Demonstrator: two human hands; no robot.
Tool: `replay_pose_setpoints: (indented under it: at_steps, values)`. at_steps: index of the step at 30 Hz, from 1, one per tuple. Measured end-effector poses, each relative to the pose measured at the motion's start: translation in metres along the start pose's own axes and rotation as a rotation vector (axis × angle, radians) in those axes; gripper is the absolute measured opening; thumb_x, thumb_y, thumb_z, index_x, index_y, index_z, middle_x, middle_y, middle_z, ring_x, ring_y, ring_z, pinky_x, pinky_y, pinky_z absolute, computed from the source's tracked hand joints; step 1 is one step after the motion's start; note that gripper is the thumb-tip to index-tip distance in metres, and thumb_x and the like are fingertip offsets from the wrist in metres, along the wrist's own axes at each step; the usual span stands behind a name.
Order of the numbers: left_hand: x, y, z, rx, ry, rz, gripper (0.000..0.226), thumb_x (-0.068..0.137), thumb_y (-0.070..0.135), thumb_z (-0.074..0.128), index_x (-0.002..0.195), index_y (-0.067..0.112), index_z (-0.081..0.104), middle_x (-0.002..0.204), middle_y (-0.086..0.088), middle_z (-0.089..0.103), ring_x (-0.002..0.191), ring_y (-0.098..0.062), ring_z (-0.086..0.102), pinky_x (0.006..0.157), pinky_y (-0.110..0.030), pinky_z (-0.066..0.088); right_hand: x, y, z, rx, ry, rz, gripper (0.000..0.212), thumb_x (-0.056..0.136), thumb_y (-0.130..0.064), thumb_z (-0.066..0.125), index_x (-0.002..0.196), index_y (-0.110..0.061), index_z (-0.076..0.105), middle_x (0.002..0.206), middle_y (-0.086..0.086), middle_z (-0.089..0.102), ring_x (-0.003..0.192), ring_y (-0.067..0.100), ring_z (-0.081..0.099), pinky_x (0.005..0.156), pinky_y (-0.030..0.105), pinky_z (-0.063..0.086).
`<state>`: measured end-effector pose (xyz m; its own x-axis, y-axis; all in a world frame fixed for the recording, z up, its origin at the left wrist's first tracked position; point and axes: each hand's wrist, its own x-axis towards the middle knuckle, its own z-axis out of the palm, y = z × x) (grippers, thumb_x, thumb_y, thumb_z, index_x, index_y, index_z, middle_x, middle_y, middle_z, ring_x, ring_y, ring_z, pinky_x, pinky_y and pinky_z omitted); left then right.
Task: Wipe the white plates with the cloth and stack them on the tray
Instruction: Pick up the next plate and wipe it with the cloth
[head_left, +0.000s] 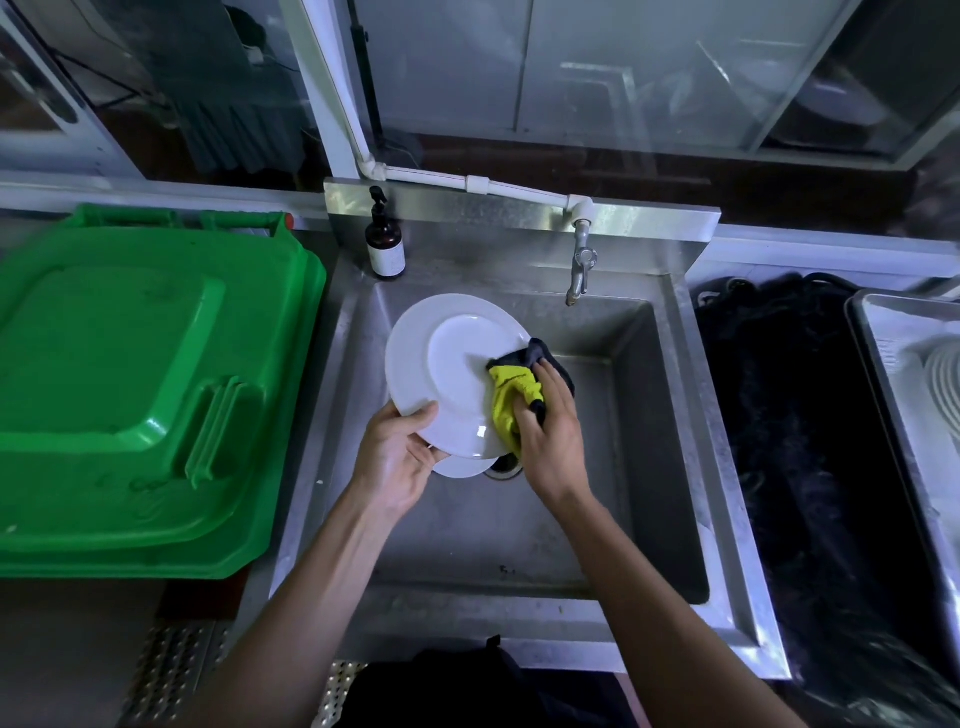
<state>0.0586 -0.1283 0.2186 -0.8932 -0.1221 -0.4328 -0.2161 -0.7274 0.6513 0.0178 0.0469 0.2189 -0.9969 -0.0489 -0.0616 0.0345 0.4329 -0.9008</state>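
**Plate wiping over a steel sink**

The left hand (397, 457) holds a white plate (452, 374) tilted above the sink (670, 395), its grip clamped on the plate's near rim with the thumb on top. The right hand (550, 431) has its grip closed round a yellow and grey cloth (511, 395), pressing it against the plate's right side. A second white plate (462, 466) shows just beneath the first, near the drain (506, 466). A tap (581, 270) hangs over the basin's far edge, and a dark pump bottle (384, 244) stands at the far left corner. A green bin lid (145, 384) lies left of the sink. At the far right, a metal tray (883, 364) carries stacked white plates (945, 374), partly cut off by the frame edge.
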Motion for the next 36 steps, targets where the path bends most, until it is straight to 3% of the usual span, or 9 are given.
replay_pose_setpoints:
  at_steps: [5,10,14,18,29,33,36]
  values:
    - [-0.002,0.003,-0.004,0.037,-0.083,-0.017,0.035,0.081,0.005,0.069,0.115,0.01,0.073,0.123,-0.013,0.071,0.116,-0.033,0.067,0.092,-0.052,0.057,0.014,0.0,-0.006,0.012,0.023,0.027,0.054,0.093,-0.017,0.052,0.147,-0.022,0.049,0.156,-0.009,0.041,0.143,0.002,0.033,0.112,0.016,0.026]
    - [-0.009,0.006,-0.004,0.101,-0.126,-0.047,0.033,0.08,0.002,0.068,0.11,0.01,0.076,0.121,-0.016,0.071,0.11,-0.033,0.069,0.08,-0.051,0.061,0.029,-0.006,-0.012,-0.023,0.043,0.022,0.056,0.089,-0.022,0.052,0.145,-0.021,0.051,0.153,-0.006,0.047,0.14,0.01,0.041,0.115,0.03,0.034]
    - [-0.014,0.007,-0.004,0.2,-0.096,-0.089,0.041,0.076,-0.002,0.069,0.116,0.003,0.068,0.119,-0.019,0.071,0.107,-0.036,0.068,0.078,-0.052,0.06,0.04,-0.013,-0.017,-0.077,0.03,-0.014,0.052,0.09,-0.022,0.052,0.142,-0.025,0.055,0.148,-0.008,0.053,0.136,0.014,0.046,0.112,0.044,0.039]
    - [-0.02,0.006,0.0,0.297,-0.102,-0.113,0.04,0.073,0.006,0.067,0.113,0.002,0.067,0.111,-0.014,0.074,0.097,-0.03,0.071,0.067,-0.045,0.062,0.044,-0.024,-0.018,-0.129,0.011,-0.056,0.058,0.083,-0.03,0.048,0.14,-0.027,0.056,0.147,-0.01,0.052,0.137,0.013,0.045,0.112,0.047,0.037]
    - [-0.019,0.007,0.01,0.35,-0.116,-0.14,0.051,0.073,-0.002,0.073,0.122,-0.004,0.063,0.114,-0.023,0.07,0.099,-0.034,0.069,0.076,-0.045,0.059,0.026,-0.03,0.004,-0.32,-0.045,-0.263,0.058,0.091,-0.045,0.048,0.146,-0.027,0.051,0.155,-0.015,0.043,0.148,0.007,0.027,0.117,0.043,0.022]
    - [-0.018,0.005,0.01,0.379,-0.131,-0.134,0.03,0.086,-0.007,0.061,0.115,-0.002,0.066,0.101,-0.017,0.071,0.095,-0.031,0.068,0.073,-0.042,0.059,0.016,-0.028,0.013,-0.373,-0.047,-0.37,0.06,0.094,-0.054,0.049,0.146,-0.025,0.05,0.156,-0.015,0.042,0.149,0.008,0.027,0.117,0.046,0.023]
    - [-0.018,0.004,0.01,0.413,-0.164,-0.124,0.03,0.079,-0.003,0.066,0.109,0.0,0.068,0.096,-0.015,0.07,0.091,-0.03,0.068,0.073,-0.043,0.057,0.011,-0.029,0.016,-0.379,-0.063,-0.437,0.06,0.092,-0.052,0.051,0.144,-0.022,0.053,0.155,-0.012,0.045,0.149,0.01,0.029,0.117,0.049,0.025]
